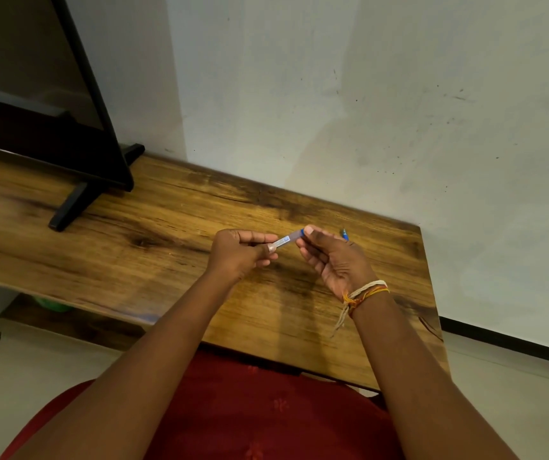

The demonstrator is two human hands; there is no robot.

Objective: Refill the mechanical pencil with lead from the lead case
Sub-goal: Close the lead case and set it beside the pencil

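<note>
Both hands hold a small clear lead case [285,241] with a blue end above the wooden table [153,227]. My left hand [243,252] pinches its near, clear end between thumb and fingers. My right hand [331,257] grips the blue end with thumb and fingertips. A blue mechanical pencil [344,234] lies on the table just behind my right hand; only its tip shows, the remainder is hidden by the hand.
A black monitor [67,104] on a black stand [71,207] occupies the table's back left. A pale wall rises behind the table. The table's right edge [432,293] lies close to my right wrist. Red clothing fills the bottom.
</note>
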